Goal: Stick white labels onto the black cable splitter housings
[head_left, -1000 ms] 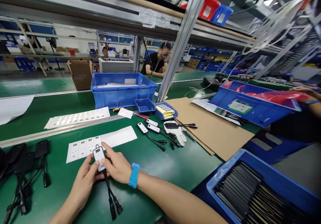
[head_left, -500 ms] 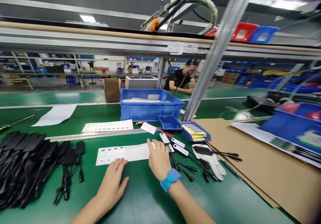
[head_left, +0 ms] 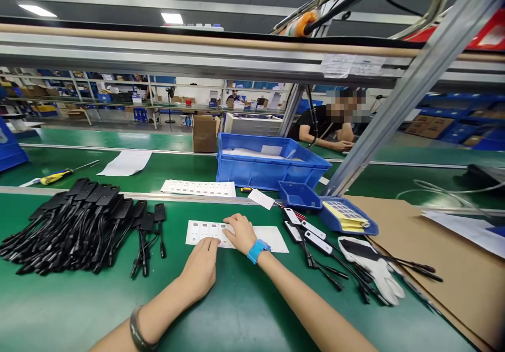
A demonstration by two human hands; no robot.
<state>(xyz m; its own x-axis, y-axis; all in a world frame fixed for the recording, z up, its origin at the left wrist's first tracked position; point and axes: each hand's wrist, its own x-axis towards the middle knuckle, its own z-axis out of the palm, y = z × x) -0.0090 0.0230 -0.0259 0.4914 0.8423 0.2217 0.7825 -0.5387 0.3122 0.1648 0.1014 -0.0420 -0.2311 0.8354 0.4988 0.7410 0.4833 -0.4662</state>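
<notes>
The green counter (head_left: 252, 315) carried everything, the label sheet (head_left: 211, 231) among the rest. Beyond the sheet and a little to its right stood the blue crate (head_left: 260, 176); to its left, well apart, lay the heap of black adapters (head_left: 87, 225). The sheet lay flat, bare toward its right end. The left hand (head_left: 201, 268) had its fingertips at the sheet's near edge, and the right hand (head_left: 241, 233) lay over its middle, the two very near each other. Whether they touched, or either pinched anything, could not be told. To the sheet's right lay four white-faced adapters (head_left: 314, 229). Smallest were the printed labels (head_left: 196, 231), toward the sheet's left end.

Fingerwork there seemed to call for a light touch: the left hand would do best pressing the backing flat beside a label, the right lifting one corner low and slowly, gripping only the border, lest the label curl, tear or pick up smudges.
</notes>
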